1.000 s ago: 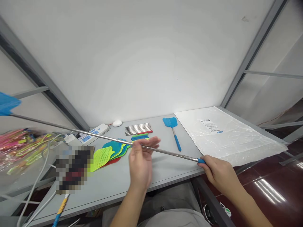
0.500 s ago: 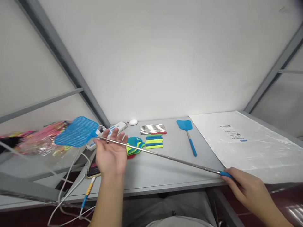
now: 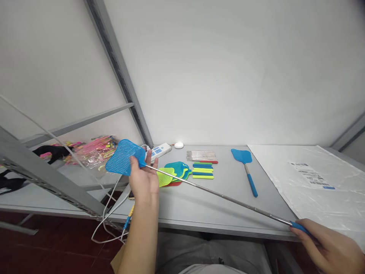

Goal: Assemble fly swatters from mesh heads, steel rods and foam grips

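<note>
A blue fly swatter with an extended telescopic metal rod stretches across my view above the table. My right hand is closed round its blue handle at the lower right. At the other end, my left hand pinches the base of the blue mesh head, thumb on the front and fingers partly hidden behind. A second blue fly swatter, with its rod short, lies on the table. Loose yellow, blue and green swatter heads are stacked beyond my left wrist, beside several coloured handles.
A row of metal rods lies near the wall, by a white power strip and a round white device. A white plastic sheet covers the right side. Plastic-wrapped pink items and white cables are at left.
My left hand went from an open palm under the rod to a pinch on the swatter head's base. The view has turned left, and my right hand keeps its hold on the handle.
</note>
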`<control>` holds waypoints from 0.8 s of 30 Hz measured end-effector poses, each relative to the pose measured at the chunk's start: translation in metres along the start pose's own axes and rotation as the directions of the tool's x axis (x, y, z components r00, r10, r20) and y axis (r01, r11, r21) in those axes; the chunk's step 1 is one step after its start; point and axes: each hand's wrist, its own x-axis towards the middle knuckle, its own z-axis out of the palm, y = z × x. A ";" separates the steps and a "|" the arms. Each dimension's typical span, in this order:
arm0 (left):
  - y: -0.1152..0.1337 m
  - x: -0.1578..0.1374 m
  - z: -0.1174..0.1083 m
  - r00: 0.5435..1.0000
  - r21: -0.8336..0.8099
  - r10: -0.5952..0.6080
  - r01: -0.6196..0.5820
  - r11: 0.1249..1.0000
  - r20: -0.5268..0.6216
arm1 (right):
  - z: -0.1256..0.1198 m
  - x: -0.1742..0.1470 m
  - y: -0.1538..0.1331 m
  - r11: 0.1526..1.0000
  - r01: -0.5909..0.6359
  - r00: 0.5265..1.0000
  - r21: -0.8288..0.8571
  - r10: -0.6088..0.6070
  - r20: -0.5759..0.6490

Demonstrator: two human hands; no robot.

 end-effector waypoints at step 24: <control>-0.061 -0.139 0.038 0.880 0.120 -0.259 0.229 0.966 0.398 | 0.006 0.097 -0.157 0.016 -0.792 0.597 0.610 -0.191 0.780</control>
